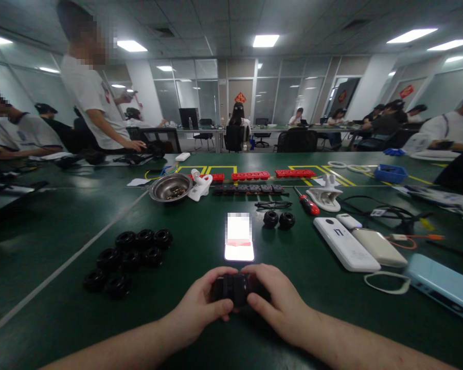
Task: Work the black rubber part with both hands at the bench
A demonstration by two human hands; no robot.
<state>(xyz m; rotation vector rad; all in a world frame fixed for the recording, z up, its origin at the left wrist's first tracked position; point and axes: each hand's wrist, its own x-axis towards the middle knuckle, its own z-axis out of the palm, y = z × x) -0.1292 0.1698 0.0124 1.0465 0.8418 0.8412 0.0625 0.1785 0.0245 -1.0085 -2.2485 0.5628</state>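
Between my left hand point(204, 303) and my right hand point(275, 300) is a black rounded part point(237, 289), held low over the near middle of the table. The fingers and thumbs of both hands wrap round its two ends, so those ends are hidden. Just beyond my hands a phone point(239, 252) lies with its screen glowing white. To the left, several black ring-shaped parts point(130, 260) are grouped in rows. Two more black ring-shaped parts point(279, 219) rest beyond the phone, on its right.
A metal bowl point(158, 191) holds small brass-coloured pieces. Behind are red trays point(250, 176), a black strip of parts point(250, 190) and a red-handled screwdriver point(312, 206). On the right lie a white power bank point(345, 244), cables and a light-blue box point(445, 285). People sit or stand around.
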